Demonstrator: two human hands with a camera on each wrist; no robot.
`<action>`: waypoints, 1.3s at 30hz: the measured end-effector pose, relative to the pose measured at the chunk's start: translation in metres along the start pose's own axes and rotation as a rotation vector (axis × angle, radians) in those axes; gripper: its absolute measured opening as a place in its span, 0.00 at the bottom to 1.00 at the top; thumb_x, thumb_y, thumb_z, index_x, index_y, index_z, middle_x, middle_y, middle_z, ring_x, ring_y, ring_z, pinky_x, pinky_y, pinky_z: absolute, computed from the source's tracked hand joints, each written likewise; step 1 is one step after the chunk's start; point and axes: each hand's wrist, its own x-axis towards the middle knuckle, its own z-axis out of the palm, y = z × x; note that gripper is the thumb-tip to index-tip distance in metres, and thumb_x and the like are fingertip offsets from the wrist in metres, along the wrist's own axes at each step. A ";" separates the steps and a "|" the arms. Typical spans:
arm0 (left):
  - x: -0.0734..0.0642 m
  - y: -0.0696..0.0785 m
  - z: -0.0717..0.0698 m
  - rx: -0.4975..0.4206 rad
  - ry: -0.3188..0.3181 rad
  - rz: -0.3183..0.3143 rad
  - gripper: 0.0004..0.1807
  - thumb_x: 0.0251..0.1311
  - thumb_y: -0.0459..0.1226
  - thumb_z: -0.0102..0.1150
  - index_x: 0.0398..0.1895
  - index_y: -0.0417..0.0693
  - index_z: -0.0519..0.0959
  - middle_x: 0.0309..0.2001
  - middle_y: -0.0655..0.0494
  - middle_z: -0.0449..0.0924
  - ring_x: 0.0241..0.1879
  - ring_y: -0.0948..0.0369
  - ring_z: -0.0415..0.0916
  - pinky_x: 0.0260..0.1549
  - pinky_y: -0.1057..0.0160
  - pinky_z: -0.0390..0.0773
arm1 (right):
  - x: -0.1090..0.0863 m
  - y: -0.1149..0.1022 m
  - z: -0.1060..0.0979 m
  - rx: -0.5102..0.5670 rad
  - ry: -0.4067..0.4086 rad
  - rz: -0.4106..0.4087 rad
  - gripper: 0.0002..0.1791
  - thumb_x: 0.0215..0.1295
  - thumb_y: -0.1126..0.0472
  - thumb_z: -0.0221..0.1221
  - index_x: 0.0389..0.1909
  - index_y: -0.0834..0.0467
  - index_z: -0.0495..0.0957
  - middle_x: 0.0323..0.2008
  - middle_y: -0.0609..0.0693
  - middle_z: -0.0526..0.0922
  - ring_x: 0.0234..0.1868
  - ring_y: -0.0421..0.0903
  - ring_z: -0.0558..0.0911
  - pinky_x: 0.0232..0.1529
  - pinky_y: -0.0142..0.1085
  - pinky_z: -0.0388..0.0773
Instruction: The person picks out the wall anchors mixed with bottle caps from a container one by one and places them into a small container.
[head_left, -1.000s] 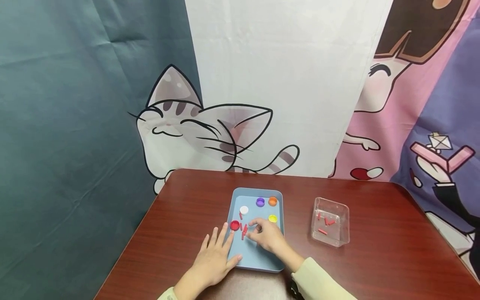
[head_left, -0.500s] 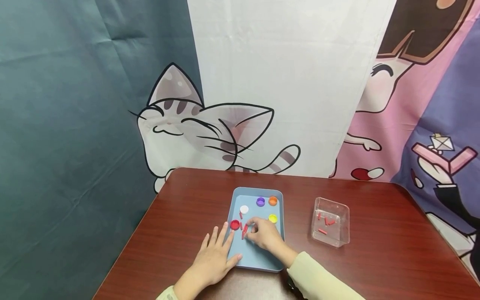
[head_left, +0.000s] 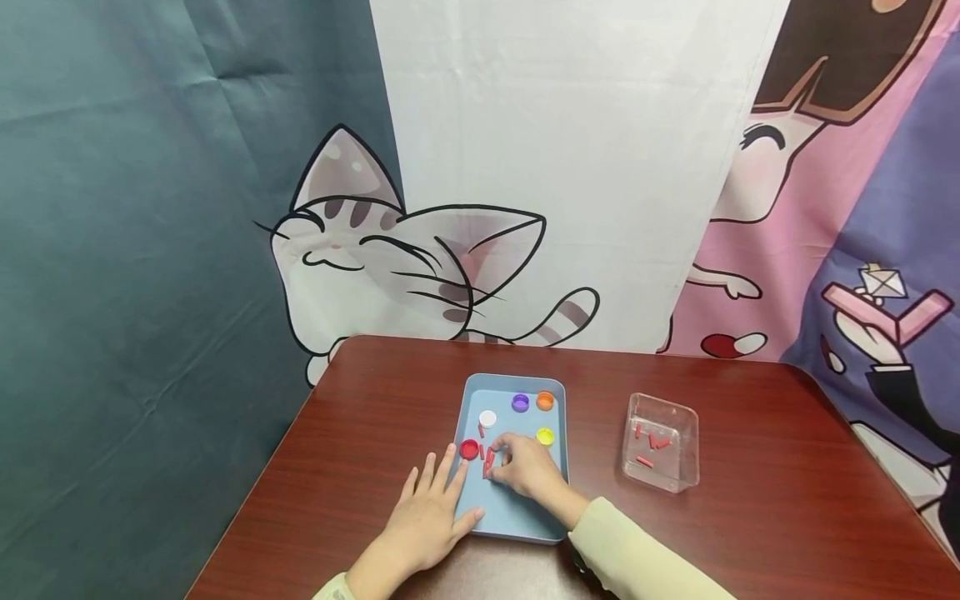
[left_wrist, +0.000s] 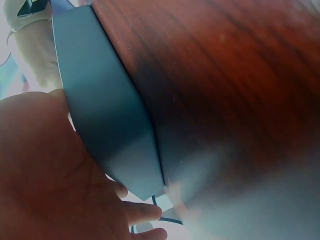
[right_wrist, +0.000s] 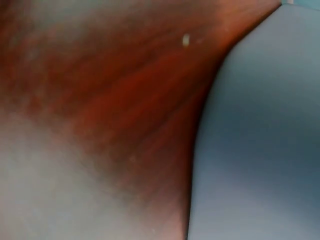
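Note:
A light blue tray [head_left: 517,525] lies on the table, with several short red sticks [head_left: 482,452] in its left half. My left hand [head_left: 427,521] is spread flat, fingers straight, against the tray's near left edge. The left wrist view shows its palm beside the tray's outer wall [left_wrist: 105,95]. Over the tray, my right hand [head_left: 528,467] is bent, thumb and index fingertips right at the ends of the red sticks by the red cap [head_left: 468,450]. I cannot tell whether it pinches one. The right wrist view shows only the tray's side [right_wrist: 260,130] and table.
Also in the tray are a white cap [head_left: 487,419], a purple cap [head_left: 521,403], an orange cap [head_left: 545,402] and a yellow cap [head_left: 545,436]. A clear plastic box [head_left: 678,479] with several red sticks stands to the right. A printed curtain [head_left: 600,167] hangs behind the table.
My right hand has shifted slightly left, its fingertips now closer in on the red sticks. The left hand stays where it was.

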 end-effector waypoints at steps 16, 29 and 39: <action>0.000 0.001 -0.002 -0.019 0.003 0.005 0.41 0.73 0.61 0.45 0.77 0.43 0.61 0.80 0.41 0.47 0.76 0.34 0.48 0.69 0.31 0.53 | 0.002 -0.003 0.004 -0.056 0.020 0.011 0.15 0.50 0.58 0.77 0.38 0.54 0.84 0.20 0.42 0.74 0.22 0.38 0.71 0.23 0.33 0.67; 0.000 0.000 0.000 -0.010 0.008 0.008 0.42 0.73 0.63 0.42 0.78 0.43 0.61 0.81 0.42 0.46 0.76 0.35 0.48 0.69 0.32 0.53 | 0.003 -0.002 0.006 -0.071 0.044 0.017 0.12 0.51 0.60 0.75 0.35 0.53 0.83 0.18 0.42 0.73 0.22 0.38 0.70 0.22 0.33 0.67; 0.002 -0.006 0.012 0.003 0.030 0.000 0.42 0.72 0.63 0.43 0.78 0.45 0.60 0.81 0.43 0.46 0.77 0.36 0.48 0.70 0.33 0.53 | 0.004 -0.001 0.002 -0.010 0.039 0.053 0.09 0.49 0.63 0.72 0.33 0.56 0.84 0.17 0.42 0.73 0.20 0.38 0.71 0.21 0.31 0.67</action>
